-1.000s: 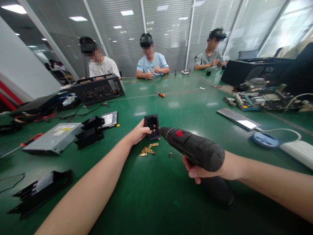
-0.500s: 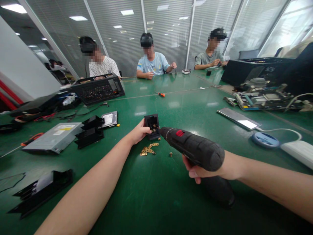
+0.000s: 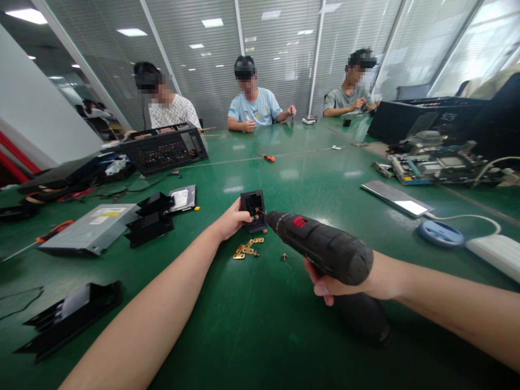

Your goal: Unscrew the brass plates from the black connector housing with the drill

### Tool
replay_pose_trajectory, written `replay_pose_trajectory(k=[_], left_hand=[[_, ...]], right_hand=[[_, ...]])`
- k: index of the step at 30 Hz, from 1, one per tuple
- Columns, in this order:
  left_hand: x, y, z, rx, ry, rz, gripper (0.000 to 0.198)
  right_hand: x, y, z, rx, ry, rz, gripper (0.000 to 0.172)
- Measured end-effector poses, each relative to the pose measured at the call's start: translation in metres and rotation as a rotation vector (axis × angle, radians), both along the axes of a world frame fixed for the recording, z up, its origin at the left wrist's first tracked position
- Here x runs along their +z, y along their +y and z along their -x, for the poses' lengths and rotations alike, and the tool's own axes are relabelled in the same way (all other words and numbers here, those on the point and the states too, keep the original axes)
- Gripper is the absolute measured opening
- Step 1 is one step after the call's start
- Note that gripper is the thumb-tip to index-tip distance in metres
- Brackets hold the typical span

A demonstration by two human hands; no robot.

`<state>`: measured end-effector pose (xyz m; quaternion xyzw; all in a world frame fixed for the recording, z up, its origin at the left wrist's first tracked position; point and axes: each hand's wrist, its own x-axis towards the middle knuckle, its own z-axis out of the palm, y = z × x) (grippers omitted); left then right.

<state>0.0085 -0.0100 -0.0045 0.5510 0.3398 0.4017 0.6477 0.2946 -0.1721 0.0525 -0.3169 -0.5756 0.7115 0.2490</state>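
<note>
My left hand [image 3: 235, 219] is closed around the left side of a small black box [image 3: 252, 201], its thumb over the front edge. Brass-coloured parts show inside the box, whose open face is turned toward me. In my right hand [image 3: 327, 284] is a black cordless drill [image 3: 320, 241] with a red switch on top. Its tip points left into the box; whether the bit touches a screw I cannot tell. On the table just below the box lie several brass plates [image 3: 246, 248]. A loose screw [image 3: 284, 257] lies to their right.
Left stand a grey metal drive [image 3: 91, 225], black brackets [image 3: 150, 227] and a hard disk [image 3: 182, 198]. A phone [image 3: 394, 196], a blue disc [image 3: 441, 232] and a circuit board [image 3: 439, 162] are on the right. An orange screwdriver [image 3: 268, 158] lies ahead; three people sit across the green table [image 3: 227, 336].
Hardly anything differs. The whole view has shifted very slightly, while both hands, the box and the drill keep the same places relative to each other.
</note>
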Motion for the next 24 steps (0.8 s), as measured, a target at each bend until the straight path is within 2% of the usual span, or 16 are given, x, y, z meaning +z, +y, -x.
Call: replay_pose_trajectory(k=[4, 8, 10, 14, 17, 22, 24], left_hand=[[0.0005, -0.0007, 0.0002, -0.001, 0.007, -0.001, 0.065], [-0.0022, 0.0010, 0.0008, 0.000, 0.013, -0.011, 0.065], [-0.0037, 0.0021, 0.0010, -0.004, 0.011, -0.016, 0.065], [-0.0034, 0.0023, 0.0006, -0.001, 0.014, -0.009, 0.065], [-0.0015, 0.0015, -0.0002, 0.011, 0.020, 0.003, 0.065], [-0.0012, 0.0006, 0.0000, 0.017, 0.008, 0.014, 0.064], [-0.0017, 0.0007, 0.0006, 0.009, 0.003, 0.014, 0.064]], right_hand=[[0.0006, 0.0001, 0.0004, 0.004, -0.004, 0.010, 0.101], [0.0004, 0.0005, 0.0012, -0.003, -0.007, 0.008, 0.108], [0.0007, 0.0006, 0.0018, -0.001, -0.007, 0.006, 0.105], [0.0026, 0.0009, 0.0028, 0.007, 0.002, 0.017, 0.086], [0.0032, 0.0010, 0.0026, 0.004, 0.002, 0.018, 0.080], [-0.0002, 0.0007, 0.0015, 0.005, 0.006, 0.023, 0.057], [-0.0012, 0.0005, 0.0014, -0.002, 0.018, 0.023, 0.054]])
